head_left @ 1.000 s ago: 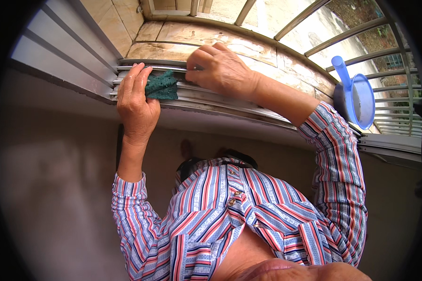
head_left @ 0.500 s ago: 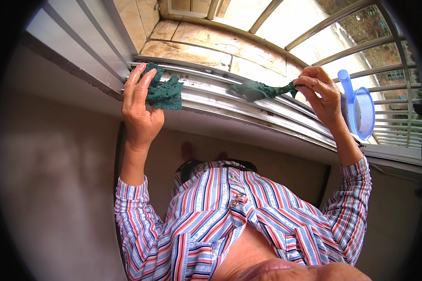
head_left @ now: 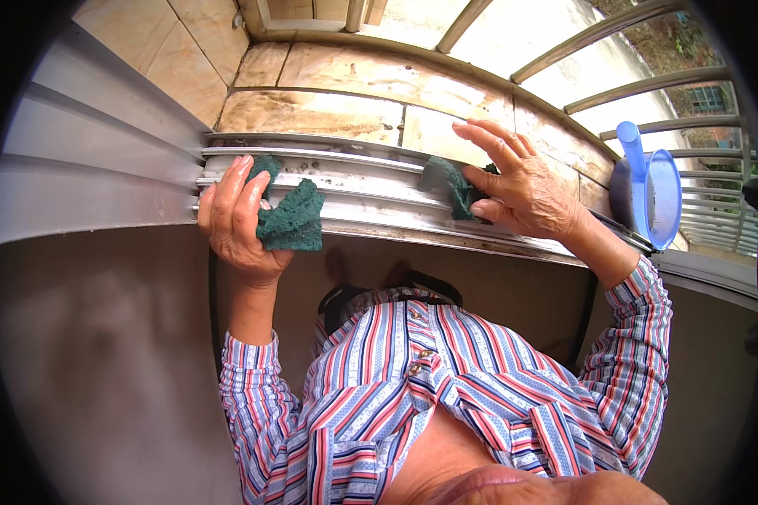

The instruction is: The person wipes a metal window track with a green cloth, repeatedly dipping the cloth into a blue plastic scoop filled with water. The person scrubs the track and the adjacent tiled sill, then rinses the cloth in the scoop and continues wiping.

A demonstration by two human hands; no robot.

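My left hand is closed around a rough, torn green scouring pad, pressing it against the aluminium window track near its left end. Part of the pad sticks out past my fingertips toward me. Farther right along the same track, my right hand pinches a second dark green scouring piece between thumb and fingers. Its lower end touches the rails, and a greyish blurred patch shows on its left side. My right index finger and those beside it stretch out above it.
A blue dipper with a handle stands at the right end of the sill. Beyond the track lies a stained tiled ledge, bounded by metal window bars. A grey sliding panel borders the track's left end.
My right hand has moved left and lowered the green piece from hanging above the track onto the rails. My left hand stays at the left end with its pad. The view has shifted slightly.
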